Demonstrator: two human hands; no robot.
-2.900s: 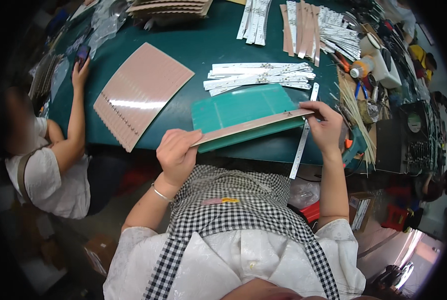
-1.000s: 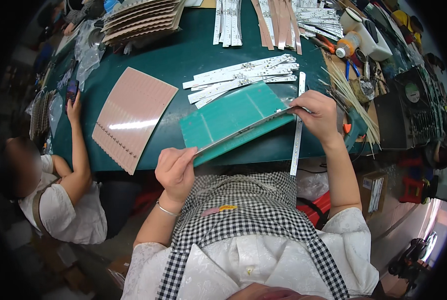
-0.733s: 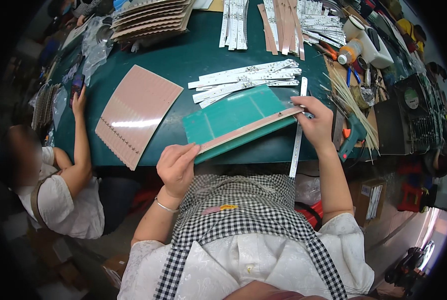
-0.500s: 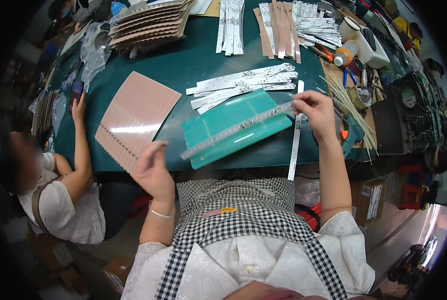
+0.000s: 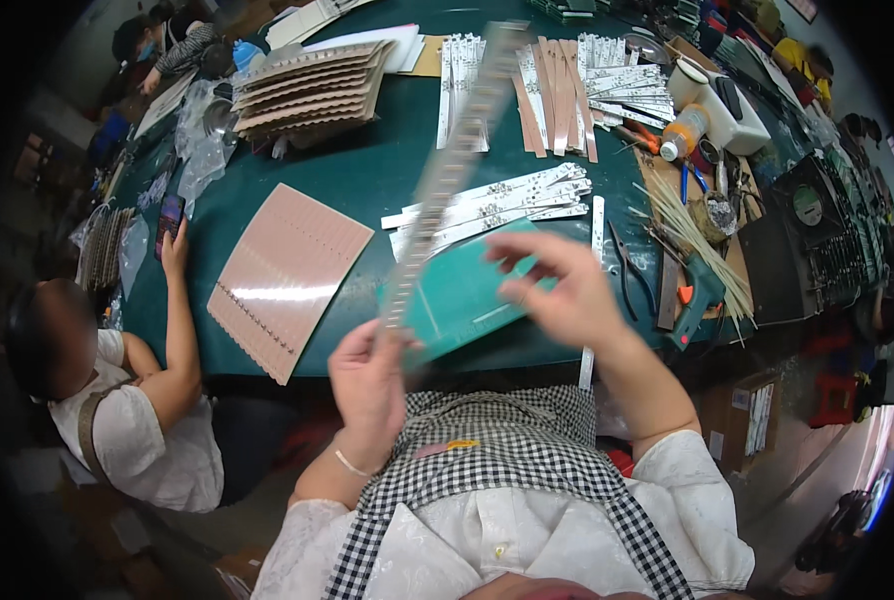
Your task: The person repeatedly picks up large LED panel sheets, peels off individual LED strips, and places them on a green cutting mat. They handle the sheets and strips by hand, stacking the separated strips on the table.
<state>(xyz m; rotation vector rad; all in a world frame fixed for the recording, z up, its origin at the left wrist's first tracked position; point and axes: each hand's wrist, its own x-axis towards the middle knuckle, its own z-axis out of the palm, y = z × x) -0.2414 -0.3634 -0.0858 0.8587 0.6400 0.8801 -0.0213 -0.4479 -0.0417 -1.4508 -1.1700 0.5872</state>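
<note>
My left hand (image 5: 369,385) pinches the lower end of a long, narrow circuit board strip (image 5: 447,175). The strip tilts up and away toward the far side of the table, blurred by motion. Over the right part of a green plate-like fixture (image 5: 459,308) hovers my right hand (image 5: 570,292), fingers apart and holding nothing. Just behind the fixture lies a pile of white circuit board strips (image 5: 502,203). A single white strip (image 5: 598,228) lies to the right, partly hidden by my right hand and forearm. Left of the fixture is a pinkish-brown scalloped panel (image 5: 297,265) with a row of small parts.
Stacked brown panels (image 5: 312,90) stand at the far left, with bundled strips (image 5: 559,100) at far centre. Pliers (image 5: 629,268), a glue gun (image 5: 700,300) and an orange bottle (image 5: 683,133) sit at right. A seated person (image 5: 147,420) at left holds a phone (image 5: 170,222).
The strip has left the green fixture and swung upright in my left hand, which took its end. My right hand has let go of it and moved left. The view has shifted slightly.
</note>
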